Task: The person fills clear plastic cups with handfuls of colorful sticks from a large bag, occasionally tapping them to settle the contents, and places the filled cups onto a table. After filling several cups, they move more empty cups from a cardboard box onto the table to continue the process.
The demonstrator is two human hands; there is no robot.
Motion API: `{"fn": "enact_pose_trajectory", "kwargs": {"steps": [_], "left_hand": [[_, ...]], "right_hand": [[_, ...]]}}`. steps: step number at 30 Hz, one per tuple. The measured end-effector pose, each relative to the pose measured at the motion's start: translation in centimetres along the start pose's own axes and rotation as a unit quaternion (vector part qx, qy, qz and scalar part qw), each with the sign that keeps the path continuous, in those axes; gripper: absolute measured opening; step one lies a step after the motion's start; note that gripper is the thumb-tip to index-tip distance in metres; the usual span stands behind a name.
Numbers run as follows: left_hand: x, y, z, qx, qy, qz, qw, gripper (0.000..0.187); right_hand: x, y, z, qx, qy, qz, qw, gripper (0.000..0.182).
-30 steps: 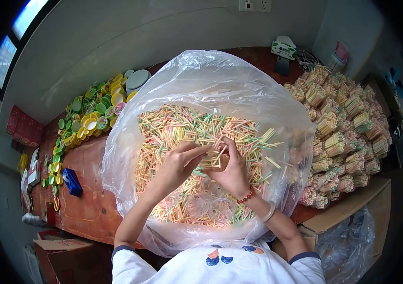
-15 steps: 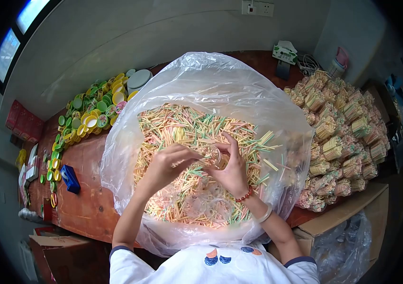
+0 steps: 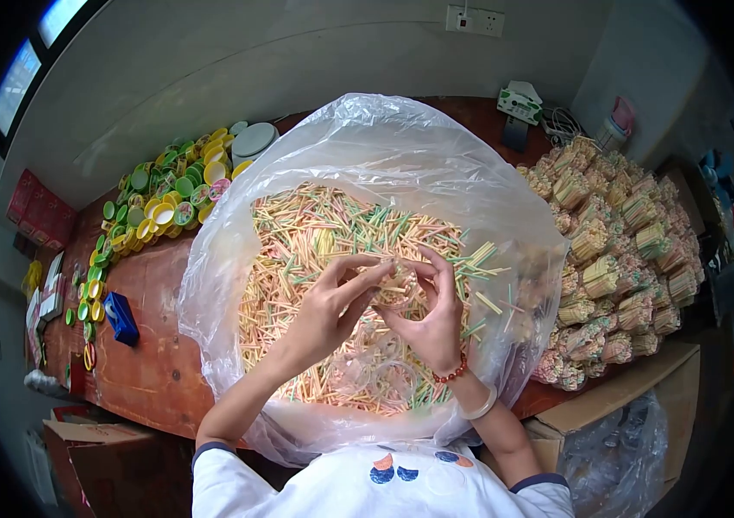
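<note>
A large clear plastic bag (image 3: pixel 384 164) lies open, full of short pastel sticks (image 3: pixel 298 224) in pink, yellow and green. Over the middle of the heap, my right hand (image 3: pixel 431 311) curls round a small clear round container (image 3: pixel 397 289) with sticks in it. My left hand (image 3: pixel 332 302) reaches in from the left, thumb and fingers pinched at the container's rim; anything between those fingertips is too small to name. More clear round containers (image 3: pixel 375 375) rest on the sticks just below my hands.
At the left are many green and yellow lids (image 3: pixel 160 211), a blue object (image 3: pixel 122 319) and a round grey lid (image 3: pixel 255 140). Bundled sticks (image 3: pixel 621 259) are piled at the right. Cardboard boxes (image 3: pixel 617 388) stand by the table (image 3: pixel 160 363). A tissue box (image 3: pixel 519 102) sits at the back.
My left hand has moved right and up to the container's rim, its fingers closer to the right hand's. The container has tilted in my right hand. The view has shifted slightly.
</note>
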State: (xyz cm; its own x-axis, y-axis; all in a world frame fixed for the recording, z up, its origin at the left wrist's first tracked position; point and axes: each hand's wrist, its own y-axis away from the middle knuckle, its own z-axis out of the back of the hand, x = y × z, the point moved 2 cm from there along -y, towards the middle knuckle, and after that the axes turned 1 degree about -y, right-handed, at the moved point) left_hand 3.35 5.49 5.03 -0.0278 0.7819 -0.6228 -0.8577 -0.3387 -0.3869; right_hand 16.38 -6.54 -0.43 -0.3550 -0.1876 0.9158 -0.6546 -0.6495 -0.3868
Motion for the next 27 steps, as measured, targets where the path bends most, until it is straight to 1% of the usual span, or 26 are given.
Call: {"fn": "enact_pose_trajectory", "kwargs": {"steps": [2, 3, 4, 6, 7, 9, 10, 12, 16, 18, 19, 20, 22, 23, 25, 26, 27], "left_hand": [[0.0, -0.5, 0.7, 0.003, 0.004, -0.024, 1.000, 0.041], [-0.7, -0.9, 1.2, 0.001, 0.018, -0.014, 1.000, 0.033], [-0.7, -1.0, 1.4, 0.000, 0.018, -0.013, 1.000, 0.033], [-0.5, -1.3, 1.8, 0.039, 0.011, -0.030, 0.999, 0.027], [-0.5, -1.4, 1.9, 0.038, 0.010, -0.028, 0.999, 0.027], [-0.7, -1.8, 2.1, 0.021, 0.007, -0.033, 0.999, 0.022], [-0.8, -2.1, 2.2, 0.020, 0.007, -0.032, 0.999, 0.022], [-1.4, -2.5, 2.6, -0.004, -0.019, -0.068, 0.997, 0.020], [-2.1, -2.7, 3.5, 0.010, -0.062, -0.071, 0.996, 0.021], [-1.7, -2.3, 2.7, 0.021, -0.101, -0.139, 0.985, 0.026], [-1.7, -2.2, 2.5, 0.045, -0.138, -0.149, 0.978, 0.033], [-1.6, -2.1, 2.3, 0.045, -0.139, -0.147, 0.978, 0.033], [-1.5, -2.3, 2.1, 0.030, -0.139, -0.177, 0.974, 0.036], [-1.4, -2.4, 2.0, 0.031, -0.139, -0.178, 0.974, 0.036], [-1.3, -2.5, 1.5, 0.080, -0.156, -0.184, 0.967, 0.032], [-1.3, -2.5, 1.3, 0.081, -0.155, -0.184, 0.967, 0.032], [-1.2, -2.6, 1.1, 0.121, -0.152, -0.114, 0.974, 0.031]], "right_hand": [[0.1, 0.0, 0.4, -0.004, 0.014, 0.003, 1.000, 0.093], [0.1, 0.1, 0.5, 0.001, 0.026, 0.016, 1.000, 0.093], [0.0, 0.3, 0.6, 0.006, 0.038, 0.028, 0.999, 0.093], [-0.1, 0.8, 0.6, 0.014, 0.043, 0.025, 0.999, 0.093], [-0.2, 1.0, 0.6, 0.021, 0.048, 0.023, 0.998, 0.093], [-0.2, 1.3, 0.7, 0.023, 0.052, 0.030, 0.998, 0.092], [-0.2, 1.4, 0.7, 0.022, 0.057, 0.038, 0.997, 0.092], [-0.4, 1.7, 0.7, 0.024, 0.047, 0.030, 0.998, 0.091], [-0.4, 1.7, 1.0, 0.017, 0.025, 0.020, 0.999, 0.090], [-0.3, 1.7, 1.2, 0.017, 0.029, 0.021, 0.999, 0.090], [-0.3, 1.7, 1.2, 0.018, 0.033, 0.023, 0.999, 0.089], [-0.1, 1.8, 1.2, 0.019, 0.031, 0.022, 0.999, 0.089], [0.1, 1.9, 1.2, 0.021, 0.031, 0.011, 0.999, 0.090], [-0.1, 2.0, 1.2, 0.020, 0.031, 0.011, 0.999, 0.090], [-0.5, 2.2, 1.3, 0.021, 0.035, 0.026, 0.999, 0.090], [-0.5, 2.3, 1.3, 0.020, 0.035, 0.025, 0.999, 0.090], [-0.6, 2.3, 1.4, 0.020, 0.030, 0.014, 0.999, 0.090]]}}
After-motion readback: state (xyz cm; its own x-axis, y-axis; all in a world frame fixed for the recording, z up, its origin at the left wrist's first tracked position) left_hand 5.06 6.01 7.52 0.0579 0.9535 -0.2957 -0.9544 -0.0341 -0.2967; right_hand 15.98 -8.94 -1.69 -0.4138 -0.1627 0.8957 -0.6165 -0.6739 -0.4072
